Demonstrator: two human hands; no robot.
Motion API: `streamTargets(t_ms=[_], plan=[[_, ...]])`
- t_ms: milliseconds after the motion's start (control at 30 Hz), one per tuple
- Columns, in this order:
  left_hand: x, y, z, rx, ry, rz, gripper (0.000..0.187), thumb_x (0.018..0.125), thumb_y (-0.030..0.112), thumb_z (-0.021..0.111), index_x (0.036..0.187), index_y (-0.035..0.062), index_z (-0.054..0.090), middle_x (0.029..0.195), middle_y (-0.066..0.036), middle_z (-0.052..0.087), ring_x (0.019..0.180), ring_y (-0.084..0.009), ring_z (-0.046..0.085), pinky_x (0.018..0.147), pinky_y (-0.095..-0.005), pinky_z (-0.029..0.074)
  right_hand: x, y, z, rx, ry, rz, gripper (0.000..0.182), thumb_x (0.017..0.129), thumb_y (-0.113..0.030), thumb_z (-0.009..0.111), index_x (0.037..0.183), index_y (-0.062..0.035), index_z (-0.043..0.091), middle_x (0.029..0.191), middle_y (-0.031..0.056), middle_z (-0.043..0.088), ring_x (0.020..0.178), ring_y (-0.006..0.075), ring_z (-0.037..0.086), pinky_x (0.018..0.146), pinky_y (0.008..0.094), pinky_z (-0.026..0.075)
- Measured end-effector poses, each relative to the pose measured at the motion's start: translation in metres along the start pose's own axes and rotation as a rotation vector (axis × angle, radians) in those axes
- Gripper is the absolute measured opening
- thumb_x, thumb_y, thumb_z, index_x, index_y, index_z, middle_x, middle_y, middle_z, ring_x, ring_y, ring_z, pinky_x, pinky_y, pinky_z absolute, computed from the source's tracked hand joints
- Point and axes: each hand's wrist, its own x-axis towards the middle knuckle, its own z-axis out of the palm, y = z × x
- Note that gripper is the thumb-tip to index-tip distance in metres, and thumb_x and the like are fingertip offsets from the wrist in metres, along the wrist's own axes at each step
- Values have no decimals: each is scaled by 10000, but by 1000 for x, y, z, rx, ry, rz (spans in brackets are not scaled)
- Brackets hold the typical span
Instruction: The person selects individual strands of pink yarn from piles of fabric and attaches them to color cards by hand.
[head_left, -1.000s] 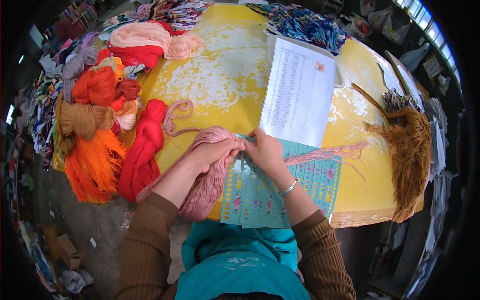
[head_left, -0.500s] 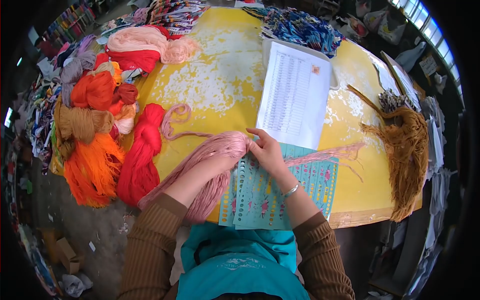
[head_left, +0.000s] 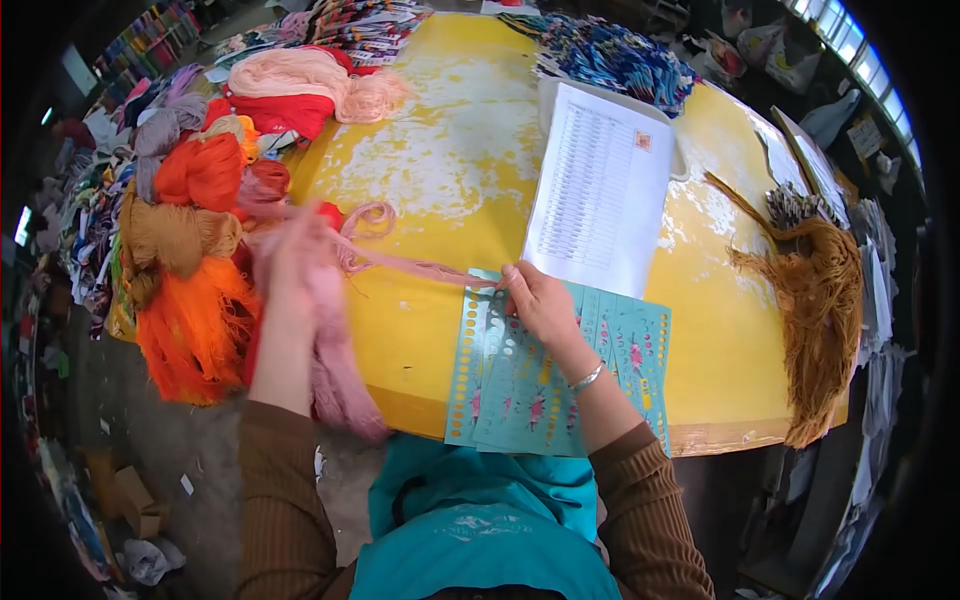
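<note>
My right hand [head_left: 541,308] pinches a thin bundle of pink thread [head_left: 430,268] over the upper edge of several overlapping teal punched cards [head_left: 515,400] with holes and pink flower prints. From there the strands run left across the table. My left hand [head_left: 298,255], smeared by motion, is at the pink thread skein [head_left: 338,360], whose tail hangs over the table's front edge. Its fingers cannot be made out. Behind that hand, a red skein [head_left: 250,345] is mostly covered. A loose pink loop [head_left: 375,215] lies just beyond the strands.
Orange [head_left: 200,325], tan [head_left: 180,238] and peach skeins [head_left: 285,78] are heaped on the yellow table's [head_left: 450,110] left. Printed sheets [head_left: 595,190] lie beyond the cards. A brown skein [head_left: 825,300] hangs over the right edge; blue thread bundles [head_left: 620,60] lie at the back.
My left hand and the pink skein have moved left, away from my right hand, onto the red skein. Pink strands now stretch between the hands; the tail right of my right hand no longer shows.
</note>
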Motion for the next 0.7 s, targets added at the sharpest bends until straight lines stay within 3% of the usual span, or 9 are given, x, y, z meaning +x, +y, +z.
streamTargets(t_ms=[100,167,233,267,367,400,500,633,700], plan=[[-22,-38,37,239,-402,-418,268,866,212,674,1090,66,661,891,-13,620,727,-63,581,594,-190,463,0,1,2,15,2,-4,447,982,-483,415,914,-100,634,590,31,615,560,145,595,570,292,462],[-48,-69,66,446,-577,-276,295,914,191,616,1195,103,623,795,17,594,650,-60,540,564,-209,443,-1,3,1,7,13,-5,449,982,-484,417,918,-94,629,594,33,617,565,144,597,575,290,464],[-46,-101,84,434,-895,-33,347,917,218,616,1231,71,598,959,-30,648,912,-123,600,810,-250,471,1,5,2,-2,26,-16,428,954,-504,444,898,-122,628,597,22,632,585,192,639,588,330,480],[-55,-97,86,349,-911,-114,350,914,251,620,1202,51,620,1113,-77,649,1104,-145,554,963,-254,395,1,6,3,-5,32,-13,428,954,-504,444,898,-122,628,597,22,632,585,192,639,588,330,480],[-38,-90,64,821,-793,-234,310,899,250,641,1128,43,668,1127,-104,658,1108,-139,564,947,-250,411,1,9,4,28,54,-12,334,938,-422,500,910,-112,620,615,31,642,599,202,647,604,345,491],[-28,-91,58,642,-889,-123,227,877,228,671,1005,44,711,979,-100,684,972,-130,618,837,-252,470,1,10,4,27,50,-17,279,935,-369,505,923,-113,616,621,42,642,603,219,647,601,355,491],[-10,-51,42,682,-609,-135,155,869,180,686,884,27,707,762,-36,652,692,-96,609,613,-228,479,6,15,8,-54,50,-55,198,936,-286,503,947,-118,608,639,69,644,616,262,643,595,386,488],[33,-32,34,566,-615,-67,190,864,185,689,910,1,698,784,-42,660,709,-109,617,631,-243,485,9,21,12,-238,131,-150,160,942,-240,487,962,-132,603,674,112,644,649,334,631,587,443,479],[55,-26,37,586,-286,-105,246,854,238,693,942,9,682,964,-117,678,896,-152,639,740,-260,489,10,21,14,-279,143,-145,167,943,-243,492,976,-124,603,660,94,642,650,313,634,597,424,479]])
